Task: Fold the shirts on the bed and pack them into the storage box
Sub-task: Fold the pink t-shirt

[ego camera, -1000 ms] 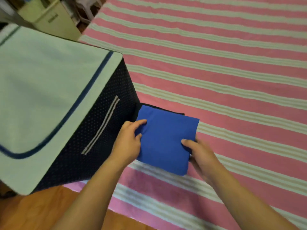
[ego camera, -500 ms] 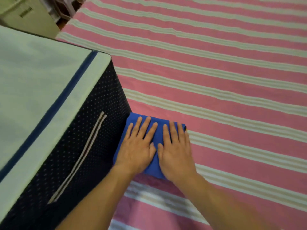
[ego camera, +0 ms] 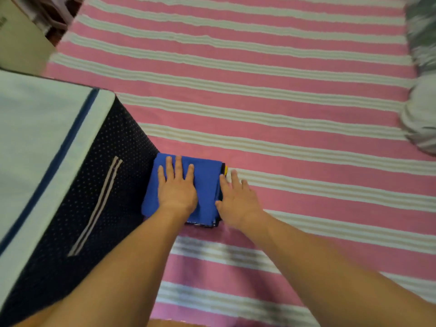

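Observation:
A folded blue shirt (ego camera: 207,185) lies on top of a small stack of folded clothes on the pink striped bed (ego camera: 283,109), right beside the storage box (ego camera: 99,185). My left hand (ego camera: 177,185) presses flat on the shirt with straight fingers. At the stack's right edge my right hand (ego camera: 238,199) rests with straight fingers, partly on the sheet. The box is dark navy with pale dots and a grey strap; its pale lid (ego camera: 35,138) with a blue stripe is closed.
A grey and white bundle of cloth (ego camera: 422,95) lies at the bed's right edge. A beige cabinet (ego camera: 16,41) stands at the far left behind the box. Orange floor shows at the bottom.
The blue shirt went down onto the stack and both hands flattened on it. Since then my right hand has slid to the stack's right edge; my left hand stays pressed on top.

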Action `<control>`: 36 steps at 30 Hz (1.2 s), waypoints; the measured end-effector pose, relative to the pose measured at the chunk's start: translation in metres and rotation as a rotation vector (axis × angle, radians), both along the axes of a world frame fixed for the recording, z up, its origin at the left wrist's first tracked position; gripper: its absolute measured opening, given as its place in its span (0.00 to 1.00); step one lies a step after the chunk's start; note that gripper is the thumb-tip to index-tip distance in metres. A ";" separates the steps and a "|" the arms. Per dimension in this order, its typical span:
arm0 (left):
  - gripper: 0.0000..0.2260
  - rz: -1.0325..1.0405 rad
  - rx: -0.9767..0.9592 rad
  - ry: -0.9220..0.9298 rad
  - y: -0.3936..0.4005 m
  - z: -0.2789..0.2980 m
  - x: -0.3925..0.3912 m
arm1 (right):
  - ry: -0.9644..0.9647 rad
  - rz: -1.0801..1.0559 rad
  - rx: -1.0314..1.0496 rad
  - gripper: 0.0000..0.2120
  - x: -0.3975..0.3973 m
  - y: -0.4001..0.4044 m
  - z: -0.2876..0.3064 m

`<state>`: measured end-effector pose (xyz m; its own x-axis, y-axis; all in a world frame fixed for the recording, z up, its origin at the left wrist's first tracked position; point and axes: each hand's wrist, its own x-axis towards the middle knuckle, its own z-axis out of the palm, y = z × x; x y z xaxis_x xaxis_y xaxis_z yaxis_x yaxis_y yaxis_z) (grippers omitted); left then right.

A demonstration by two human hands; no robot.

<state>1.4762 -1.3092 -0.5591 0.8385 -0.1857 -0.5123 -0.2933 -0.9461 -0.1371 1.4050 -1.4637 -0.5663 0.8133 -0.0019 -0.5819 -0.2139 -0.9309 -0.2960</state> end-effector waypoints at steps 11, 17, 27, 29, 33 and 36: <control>0.18 0.180 -0.682 0.549 -0.243 0.156 -0.232 | 0.285 -0.649 0.071 0.23 -0.335 -0.297 0.163; 0.12 0.267 -0.761 0.619 -0.375 0.187 -0.300 | 0.163 -0.907 0.087 0.16 -0.418 -0.424 0.171; 0.08 0.458 -0.769 0.554 -0.445 0.201 -0.342 | 0.122 -1.062 -0.180 0.30 -0.501 -0.595 0.106; 0.07 0.521 -0.717 0.563 -0.437 0.196 -0.347 | 0.218 -1.113 -0.194 0.38 -0.523 -0.627 0.089; 0.08 0.587 -0.625 0.566 -0.416 0.191 -0.351 | 0.140 -0.976 -0.260 0.27 -0.540 -0.637 0.086; 0.08 0.596 -0.650 0.553 -0.416 0.193 -0.348 | -0.317 -1.146 -0.283 0.14 -0.534 -0.615 0.102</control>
